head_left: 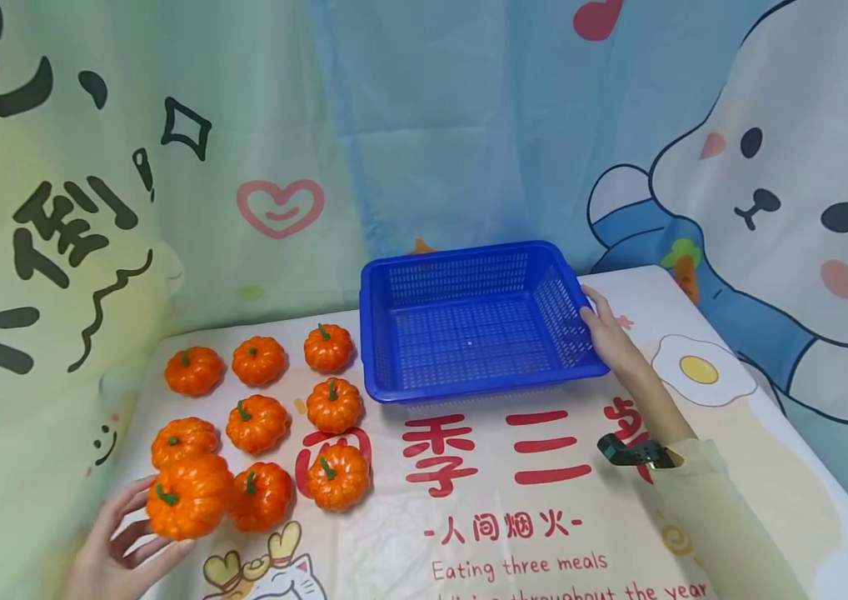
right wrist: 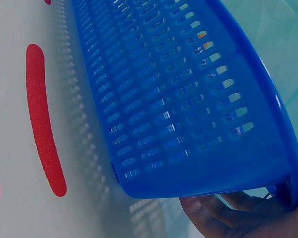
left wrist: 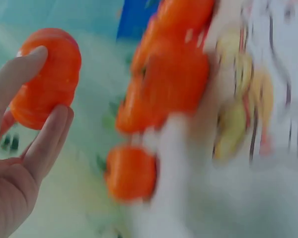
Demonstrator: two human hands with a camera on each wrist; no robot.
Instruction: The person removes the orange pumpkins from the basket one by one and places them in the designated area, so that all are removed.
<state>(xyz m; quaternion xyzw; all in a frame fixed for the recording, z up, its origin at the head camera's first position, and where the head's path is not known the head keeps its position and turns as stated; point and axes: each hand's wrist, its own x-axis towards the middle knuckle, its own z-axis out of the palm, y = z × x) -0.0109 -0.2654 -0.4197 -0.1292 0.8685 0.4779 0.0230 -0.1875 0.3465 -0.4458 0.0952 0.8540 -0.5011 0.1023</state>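
A small orange pumpkin (head_left: 190,497) with a green stem is in my left hand (head_left: 122,542), lifted over the front left of the table. In the left wrist view, the thumb and fingers pinch the pumpkin (left wrist: 48,79) from opposite sides. My right hand (head_left: 610,333) grips the right end of a blue plastic basket (head_left: 480,389) at its rim. Nothing lies inside the basket. Seen from the right wrist, fingers (right wrist: 213,213) curl under the end of the basket (right wrist: 198,168), whose slotted side faces the camera.
Several more pumpkins (head_left: 257,423) lie in loose rows on the left of the table, some close to the basket's left side. A printed cloth (head_left: 499,508) covers the table. Behind it hangs a patterned curtain (head_left: 439,167). A dark device (head_left: 634,452) is strapped to the right wrist.
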